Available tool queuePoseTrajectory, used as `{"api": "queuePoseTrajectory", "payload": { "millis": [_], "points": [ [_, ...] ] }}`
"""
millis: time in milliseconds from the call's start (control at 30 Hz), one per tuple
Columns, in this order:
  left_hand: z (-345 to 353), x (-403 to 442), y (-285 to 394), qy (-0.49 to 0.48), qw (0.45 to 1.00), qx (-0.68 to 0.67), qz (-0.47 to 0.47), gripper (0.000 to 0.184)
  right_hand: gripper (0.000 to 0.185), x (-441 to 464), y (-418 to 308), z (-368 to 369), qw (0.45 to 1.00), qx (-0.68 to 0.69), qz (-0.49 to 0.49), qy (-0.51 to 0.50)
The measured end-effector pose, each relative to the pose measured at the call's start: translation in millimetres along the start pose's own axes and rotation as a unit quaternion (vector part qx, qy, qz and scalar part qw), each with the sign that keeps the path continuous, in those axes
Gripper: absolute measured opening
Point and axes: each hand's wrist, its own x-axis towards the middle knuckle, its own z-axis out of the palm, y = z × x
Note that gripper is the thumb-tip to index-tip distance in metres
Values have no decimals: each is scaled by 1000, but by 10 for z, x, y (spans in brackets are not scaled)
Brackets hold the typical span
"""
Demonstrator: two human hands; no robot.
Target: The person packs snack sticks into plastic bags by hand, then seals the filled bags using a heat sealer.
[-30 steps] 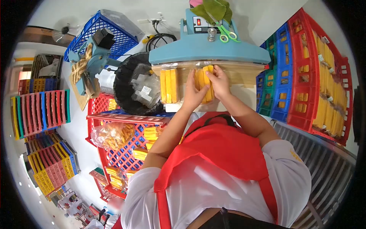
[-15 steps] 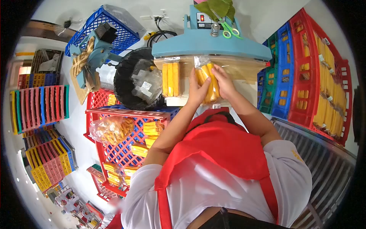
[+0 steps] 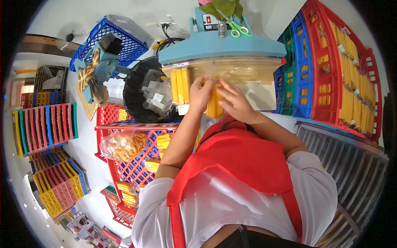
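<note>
A clear plastic bag of yellow sticks [image 3: 214, 106] lies in front of the blue sealing machine [image 3: 223, 48], between my two hands. My left hand [image 3: 201, 93] grips the bag's upper left side, its fingers bent in at the edge. From the right, my right hand [image 3: 236, 100] closes on the same bag, with its fingertips on the upper part. The bag's top is partly covered by my fingers and blurred. Just left of my left hand, another bag of yellow sticks [image 3: 180, 86] rests on the machine's front board [image 3: 260, 93].
Green-handled scissors [image 3: 239, 29] lie on the machine. At left are a black-lined bin [image 3: 134, 89] with plastic bags and a red crate [image 3: 142, 128] of yellow packs. Stacked crates [image 3: 326, 66] of packs stand at right. A blue clamp-like device [image 3: 99, 66] is at upper left.
The bag has shifted left and looks more upright. My left hand has moved left to its upper edge, and my right hand has come lower. The view has shifted slightly.
</note>
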Motion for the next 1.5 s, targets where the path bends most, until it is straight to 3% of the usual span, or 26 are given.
{"api": "queuePoseTrajectory", "payload": {
  "millis": [33,67,100,200,233,333,367,400,467,500,533,600,733,800,933,967,1000,1067,1100,1167,1267,1333,1400,1433,1467,1500],
  "points": [
    [-17,-2,10,3,1000,-27,11,20,39,4,21,1,1000,0,0,1],
    [-58,13,-18,2,1000,-26,11,20,39,9,45,8,975,158,153,35],
    [-116,45,-77,-8,1000,-3,2,15,39,24,79,17,901,309,298,67],
    [-80,18,-156,-54,996,65,29,13,35,208,347,59,841,424,311,125],
    [-21,-18,-203,-90,988,109,63,14,31,207,497,73,838,424,341,32],
    [-46,-79,-759,-96,987,129,11,19,25,-47,700,379,885,340,314,-50],
    [-40,-66,-1022,-123,992,14,31,22,19,-132,778,480,892,348,284,-47],
    [-36,-72,-1053,-124,992,10,26,22,19,-221,816,566,891,346,290,-48],
    [-34,-17,-1050,-162,983,82,31,23,13,-341,858,671,891,358,269,71],
    [-8,-74,-940,-186,982,11,-43,23,13,-373,822,636,908,314,270,64],
    [-13,-39,-924,-190,981,12,-37,23,13,-360,816,540,910,311,265,69],
    [-24,-20,-917,-233,968,57,-68,21,19,-398,750,344,853,378,357,30],
    [-29,-87,-864,-228,965,116,-66,15,24,-505,569,215,874,344,338,63],
    [-67,-130,-920,-227,965,106,-81,16,25,-483,414,311,895,257,327,160],
    [-78,-428,-553,-186,979,51,-68,19,22,-298,301,346,890,274,337,142],
    [-196,-387,-583,-229,970,8,-81,36,21,-189,250,283,857,339,356,155],
    [-204,-476,-514,-227,970,11,-81,36,21,-68,148,183,820,402,372,167],
    [-145,-729,-239,-202,967,58,143,66,19,157,-91,-84,795,437,386,167],
    [-100,-744,-121,-200,967,59,146,66,21,260,-133,-167,778,470,379,171],
    [-28,-723,53,-115,927,266,237,89,22,428,-127,-247,765,504,365,168],
    [-17,-552,165,-87,951,156,252,87,25,605,-127,-315,751,565,266,216],
    [41,-498,247,-86,952,123,268,86,33,599,-159,-368,805,472,205,297],
    [99,-452,312,-94,955,56,277,83,36,400,-68,-225,850,443,172,228],
    [22,-309,233,-12,867,306,393,77,40,293,12,-134,885,410,151,164],
    [-5,-254,155,-6,866,305,395,77,40,241,103,-78,886,410,147,159],
    [-15,-199,98,-15,888,324,326,74,41,206,194,-39,899,383,146,156]
  ]
}}
